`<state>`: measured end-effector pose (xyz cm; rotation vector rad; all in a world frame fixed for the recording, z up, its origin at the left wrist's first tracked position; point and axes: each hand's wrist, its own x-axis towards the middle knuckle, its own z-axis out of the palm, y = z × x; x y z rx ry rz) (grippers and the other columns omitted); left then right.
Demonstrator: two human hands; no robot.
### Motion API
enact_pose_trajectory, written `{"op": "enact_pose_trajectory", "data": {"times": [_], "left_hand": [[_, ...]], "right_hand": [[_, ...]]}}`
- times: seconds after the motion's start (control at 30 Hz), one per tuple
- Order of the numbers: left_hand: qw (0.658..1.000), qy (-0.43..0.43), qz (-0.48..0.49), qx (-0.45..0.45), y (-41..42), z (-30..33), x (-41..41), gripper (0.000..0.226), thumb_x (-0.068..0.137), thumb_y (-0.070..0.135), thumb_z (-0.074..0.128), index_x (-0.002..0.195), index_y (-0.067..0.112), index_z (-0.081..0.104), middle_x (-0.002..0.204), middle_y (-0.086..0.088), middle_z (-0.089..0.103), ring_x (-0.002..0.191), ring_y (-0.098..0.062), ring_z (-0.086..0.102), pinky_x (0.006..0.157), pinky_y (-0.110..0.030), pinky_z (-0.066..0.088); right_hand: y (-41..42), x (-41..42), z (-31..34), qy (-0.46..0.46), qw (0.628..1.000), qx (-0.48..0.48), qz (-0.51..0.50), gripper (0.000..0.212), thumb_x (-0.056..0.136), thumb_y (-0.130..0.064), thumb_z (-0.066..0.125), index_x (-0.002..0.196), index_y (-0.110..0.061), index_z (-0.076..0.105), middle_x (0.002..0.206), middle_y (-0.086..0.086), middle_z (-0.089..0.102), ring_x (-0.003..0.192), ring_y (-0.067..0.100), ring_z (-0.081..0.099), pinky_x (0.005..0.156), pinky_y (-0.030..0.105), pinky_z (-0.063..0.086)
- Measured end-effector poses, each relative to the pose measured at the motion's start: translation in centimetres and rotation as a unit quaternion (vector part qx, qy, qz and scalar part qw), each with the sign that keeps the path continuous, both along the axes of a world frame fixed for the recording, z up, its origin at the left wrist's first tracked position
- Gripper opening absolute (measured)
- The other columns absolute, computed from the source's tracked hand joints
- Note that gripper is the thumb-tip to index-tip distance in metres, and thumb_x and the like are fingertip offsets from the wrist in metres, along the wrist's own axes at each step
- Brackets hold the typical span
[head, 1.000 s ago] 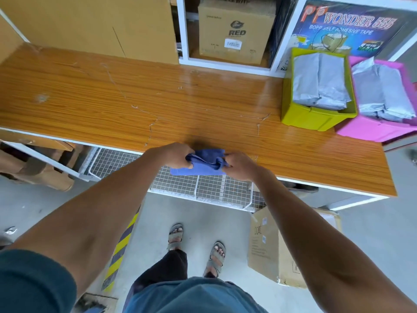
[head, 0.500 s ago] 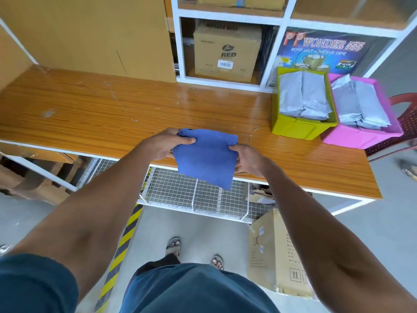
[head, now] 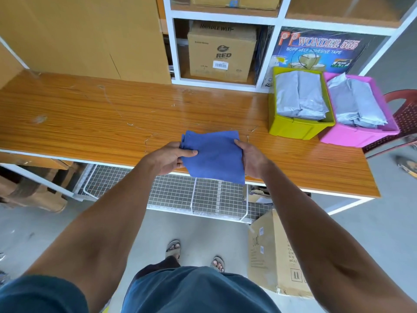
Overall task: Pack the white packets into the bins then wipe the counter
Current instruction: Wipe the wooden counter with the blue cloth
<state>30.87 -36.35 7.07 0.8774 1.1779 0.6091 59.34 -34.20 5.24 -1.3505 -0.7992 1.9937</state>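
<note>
The bench [head: 90, 114] carries no loose packets that can be seen, so the packing half of the task looks done and the wiping half looks not yet begun: its top shows scuffs and a pale smudge near the left end. What is left, by my reading, is to lay the cloth down and sweep it across the whole top, including round the bins.

At the bench's right end, toward the back edge, stand the two bins, side by side and touching. The pink bin [head: 352, 136] sits at the far right corner and holds a heap of white packets [head: 358, 105] up to about its rim. The yellow-green bin [head: 291, 127] beside it holds another stack of the same packets (grey-white, lying flat, at least two side by side).

The blue cloth [head: 214, 154] is folded into a square and held just above the front edge, near the middle. The left hand [head: 168, 158] pinches its left side, thumb on top; the right hand [head: 251, 158] clamps its right side.
</note>
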Motion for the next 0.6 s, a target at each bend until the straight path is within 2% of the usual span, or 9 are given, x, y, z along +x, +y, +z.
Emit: {"op": "enact_pose_trajectory", "data": {"times": [0.07,0.13,0.23,0.33,0.4,0.5,0.57,0.6], "left_hand": [[1.000,0.000,0.018,0.007,0.3,-0.2,0.2,0.048,0.092,0.015,0.081,0.138,0.012,0.067,0.133,-0.005,0.073,0.125,-0.026,0.069,0.115,-0.050,0.049],[0.999,-0.006,0.036,0.015,0.6,0.0,0.4,0.041,0.096,0.010,0.076,0.136,0.010,0.067,0.131,-0.007,0.074,0.124,-0.028,0.069,0.116,-0.050,0.048],[0.999,-0.026,0.033,0.026,1.0,0.4,0.6,0.043,0.096,-0.003,0.070,0.138,0.005,0.065,0.133,-0.012,0.072,0.127,-0.032,0.067,0.113,-0.046,0.051],[0.998,-0.030,-0.025,0.051,1.2,0.9,1.0,0.050,0.093,-0.014,0.065,0.140,0.003,0.062,0.137,-0.015,0.070,0.128,-0.032,0.067,0.109,-0.045,0.052],[0.997,-0.023,-0.028,0.067,1.4,1.4,1.4,0.051,0.092,-0.016,0.065,0.139,0.005,0.063,0.135,-0.014,0.071,0.126,-0.030,0.068,0.108,-0.044,0.053],[0.995,-0.031,0.023,0.091,1.6,2.0,1.9,0.043,0.091,-0.016,0.067,0.129,0.004,0.068,0.127,-0.012,0.075,0.119,-0.025,0.072,0.099,-0.037,0.056],[0.992,-0.027,0.049,0.109,1.6,2.1,2.1,0.031,0.091,-0.017,0.066,0.111,0.004,0.076,0.113,-0.009,0.079,0.110,-0.022,0.073,0.094,-0.035,0.056],[0.991,-0.025,0.054,0.118,1.6,2.1,2.1,0.033,0.092,-0.021,0.061,0.101,0.006,0.079,0.108,-0.007,0.080,0.109,-0.021,0.073,0.094,-0.034,0.056]], "right_hand": [[-0.3,0.5,0.1,0.024,0.999,0.012,0.030,0.046,0.107,-0.037,0.057,0.145,-0.013,0.061,0.141,0.009,0.068,0.131,0.027,0.064,0.104,0.045,0.055],[-0.6,0.9,0.4,0.042,0.996,0.047,0.066,0.045,0.102,-0.018,0.062,0.146,-0.008,0.058,0.142,0.010,0.067,0.132,0.028,0.063,0.099,0.041,0.059],[-0.3,1.3,0.4,0.051,0.993,0.073,0.074,0.055,0.096,0.005,0.064,0.149,-0.009,0.054,0.141,0.010,0.067,0.129,0.027,0.066,0.093,0.038,0.060],[0.3,1.7,0.2,0.034,0.994,0.090,0.051,0.056,0.097,0.008,0.063,0.150,-0.008,0.052,0.139,0.012,0.068,0.127,0.029,0.067,0.096,0.042,0.058],[0.5,2.1,0.2,0.023,0.991,0.122,0.053,0.052,0.098,0.010,0.060,0.147,-0.006,0.055,0.140,0.012,0.067,0.128,0.028,0.066,0.099,0.043,0.056],[0.3,2.3,0.7,0.008,0.986,0.164,0.021,0.042,0.097,0.013,0.057,0.136,-0.002,0.061,0.122,0.008,0.075,0.116,0.022,0.071,0.092,0.038,0.059],[0.3,2.5,1.0,-0.015,0.983,0.181,0.005,0.030,0.098,0.018,0.052,0.115,-0.001,0.068,0.102,0.005,0.079,0.096,0.018,0.075,0.078,0.031,0.060],[0.3,2.7,1.2,-0.030,0.982,0.188,0.004,0.030,0.098,0.020,0.048,0.104,-0.003,0.068,0.092,0.005,0.079,0.084,0.017,0.074,0.071,0.028,0.058]]}}
